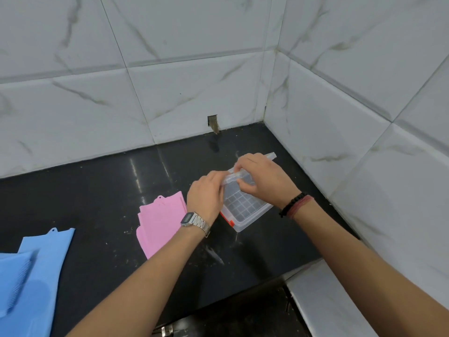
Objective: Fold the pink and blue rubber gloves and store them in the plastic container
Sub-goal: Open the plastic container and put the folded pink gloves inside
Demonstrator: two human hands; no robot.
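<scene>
Container (pixel 245 207) lid (pixel 250 166) gripped by both hands (pixel 206 195), unlabelled.

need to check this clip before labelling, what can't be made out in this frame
Head view, the only one:
- Blue gloves: cut off by the left and bottom edges.
- Pink gloves: right part hidden by the left hand.
- Plastic container: far end and lid hidden by the right hand; contents unclear.

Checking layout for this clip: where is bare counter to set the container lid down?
Bare counter lies behind the pink glove up to the wall, and in front of the container. Crowded: both hands at the container; blue glove fills the left edge.
</scene>
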